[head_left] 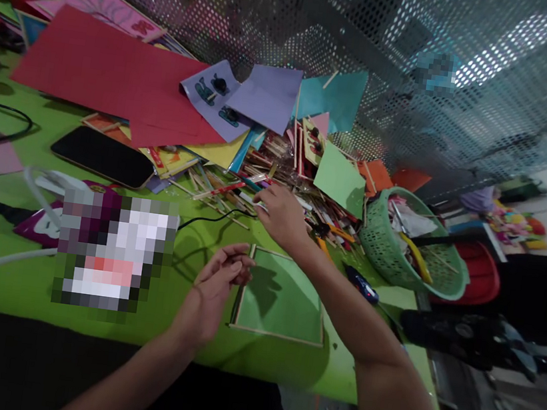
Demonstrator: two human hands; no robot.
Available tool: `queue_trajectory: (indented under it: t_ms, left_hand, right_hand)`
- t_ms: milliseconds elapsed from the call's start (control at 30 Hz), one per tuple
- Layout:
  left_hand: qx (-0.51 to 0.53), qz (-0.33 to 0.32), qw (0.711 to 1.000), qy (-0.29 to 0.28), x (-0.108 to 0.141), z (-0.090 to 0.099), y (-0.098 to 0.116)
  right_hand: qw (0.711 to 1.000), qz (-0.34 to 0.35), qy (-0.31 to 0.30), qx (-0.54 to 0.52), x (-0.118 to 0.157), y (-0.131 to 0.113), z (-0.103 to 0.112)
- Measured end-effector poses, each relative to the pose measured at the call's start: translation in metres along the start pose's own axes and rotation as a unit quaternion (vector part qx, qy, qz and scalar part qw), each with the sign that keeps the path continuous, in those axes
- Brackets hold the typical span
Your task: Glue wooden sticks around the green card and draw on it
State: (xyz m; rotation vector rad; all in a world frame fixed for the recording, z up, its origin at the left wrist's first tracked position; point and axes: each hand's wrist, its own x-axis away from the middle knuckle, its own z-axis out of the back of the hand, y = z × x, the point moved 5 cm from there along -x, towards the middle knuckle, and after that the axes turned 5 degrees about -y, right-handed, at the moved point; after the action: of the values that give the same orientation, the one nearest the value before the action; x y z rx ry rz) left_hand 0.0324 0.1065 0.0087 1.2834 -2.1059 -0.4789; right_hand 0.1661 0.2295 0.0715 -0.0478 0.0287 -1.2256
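Observation:
A green paper square [286,297] edged with thin wooden sticks lies flat on the table in front of me. My left hand [215,285] is just over its left edge, palm turned up, with fingers curled in against the thumb; what they hold, if anything, is too small to make out. Farther back, my right hand [280,212] reaches over the near side of a heap of thin wooden sticks [281,149]. Its fingers are slightly bent and apart, with nothing visible between them. A pen-like tool with a dark blue body [361,284] lies right of the green square.
Red card [110,69], purple paper [268,93] and light green paper [340,177] lie at the back. A green basket [368,227] stands right. A black phone [103,156], a purple power strip [39,224], a pixelated lit screen [120,259] and cables are left. A perforated metal panel [301,27] rises behind.

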Motion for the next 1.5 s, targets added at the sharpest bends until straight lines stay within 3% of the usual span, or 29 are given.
queue_trajectory:
  t_ms: [100,233,433,533,700,867,1067,1233,1333,1500]
  left_hand:
    - [-0.006,0.004,1.000,-0.007,-0.001,0.000,-0.001]
    - [-0.008,0.002,1.000,-0.006,0.000,0.000,-0.001]
    - [-0.002,-0.001,1.000,0.000,0.002,-0.002,0.001]
    - [0.002,-0.007,1.000,0.002,0.000,-0.001,0.001]
    - [0.005,-0.004,1.000,-0.006,-0.003,0.000,0.001]
    - [0.000,-0.016,1.000,-0.005,-0.004,0.001,0.002]
    - [-0.054,-0.068,0.996,0.000,-0.004,0.000,0.006]
    - [-0.129,-0.090,0.986,-0.049,-0.006,-0.013,0.005]
    - [-0.181,-0.109,0.975,-0.064,-0.008,-0.018,0.006]
    - [-0.322,-0.168,0.928,-0.082,-0.006,-0.030,0.013]
  right_hand:
    - [0.999,0.014,-0.038,-0.005,-0.013,-0.021,-0.006]
    - [0.998,-0.020,-0.052,0.035,-0.027,-0.039,-0.009]
    - [0.995,-0.041,-0.069,0.062,-0.033,-0.039,-0.011]
    - [0.998,-0.028,-0.033,0.036,-0.024,-0.030,0.001]
    - [0.993,-0.030,0.032,-0.108,0.014,-0.001,0.034]
    - [0.948,-0.068,0.113,-0.289,0.076,0.037,0.052]
    - [0.865,-0.156,0.140,-0.456,0.143,0.049,0.036]
    - [0.815,-0.176,0.134,-0.536,0.167,0.037,0.009]
    - [0.829,-0.157,0.122,-0.522,0.169,0.029,0.005]
    - [0.933,-0.054,0.119,-0.335,0.165,0.010,0.021]
